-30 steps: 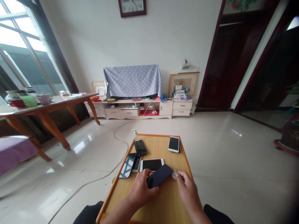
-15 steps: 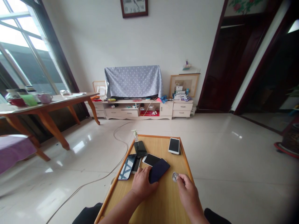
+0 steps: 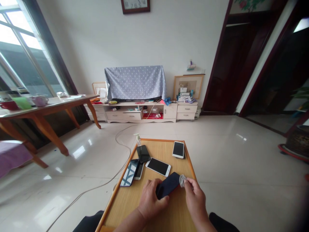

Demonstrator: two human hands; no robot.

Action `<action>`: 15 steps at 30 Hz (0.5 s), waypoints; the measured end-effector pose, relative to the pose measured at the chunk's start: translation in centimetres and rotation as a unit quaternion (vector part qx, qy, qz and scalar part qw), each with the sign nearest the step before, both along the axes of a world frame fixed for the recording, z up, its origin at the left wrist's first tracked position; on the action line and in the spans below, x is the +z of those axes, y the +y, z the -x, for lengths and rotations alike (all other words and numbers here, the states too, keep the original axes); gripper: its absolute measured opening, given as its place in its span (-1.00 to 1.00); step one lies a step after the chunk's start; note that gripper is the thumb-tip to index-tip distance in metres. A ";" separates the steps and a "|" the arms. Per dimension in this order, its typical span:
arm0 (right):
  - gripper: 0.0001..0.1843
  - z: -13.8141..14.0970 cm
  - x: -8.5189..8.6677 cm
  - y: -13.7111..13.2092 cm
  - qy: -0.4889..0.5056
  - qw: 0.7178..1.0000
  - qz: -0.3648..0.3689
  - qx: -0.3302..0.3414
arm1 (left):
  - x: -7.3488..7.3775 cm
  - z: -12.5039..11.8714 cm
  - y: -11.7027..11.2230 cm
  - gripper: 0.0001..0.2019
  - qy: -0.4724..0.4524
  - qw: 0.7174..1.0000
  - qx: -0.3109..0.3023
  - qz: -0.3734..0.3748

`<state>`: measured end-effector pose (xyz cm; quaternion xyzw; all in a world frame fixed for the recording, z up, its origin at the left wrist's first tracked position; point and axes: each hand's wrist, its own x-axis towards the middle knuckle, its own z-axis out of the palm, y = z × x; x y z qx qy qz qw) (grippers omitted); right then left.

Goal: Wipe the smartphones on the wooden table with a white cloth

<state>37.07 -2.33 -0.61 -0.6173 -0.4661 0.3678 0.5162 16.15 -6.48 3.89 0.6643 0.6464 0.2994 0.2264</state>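
Observation:
A dark blue phone (image 3: 168,186) is gripped at its near left end by my left hand (image 3: 152,197), fingers along one side and thumb along the other. My right hand (image 3: 195,196) pinches a small crumpled greyish-white wad (image 3: 182,180), tissue or cloth, I cannot tell which. The wad is right by the phone's far right corner; whether they touch is unclear. Just beyond the dark blue phone, a white phone (image 3: 158,166) lies screen up on the wooden table (image 3: 135,206).
To the left lie a phone with a reflective screen (image 3: 130,173), another white phone (image 3: 139,171) partly under it, and a black phone (image 3: 143,153). A pump bottle (image 3: 138,140) stands behind them. One more white phone (image 3: 178,149) lies far right. A cable (image 3: 96,186) crosses the floor.
My left hand has drawn the dark blue phone nearer and to the right, uncovering the white phone behind it. The phone's far end is now close to the wad in my right hand.

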 end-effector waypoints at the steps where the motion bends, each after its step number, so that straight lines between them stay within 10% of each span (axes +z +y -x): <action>1: -0.41 0.0 -0.1 0.1 0.010 1.000 0.001 -0.010 | 0.0 -0.1 -0.1 -0.58 -0.002 1.000 0.007 0.006; 15: -0.43 -0.1 -0.8 0.2 0.013 1.000 -0.007 -0.006 | 0.1 1.0 0.9 -0.50 0.059 0.996 0.059 0.015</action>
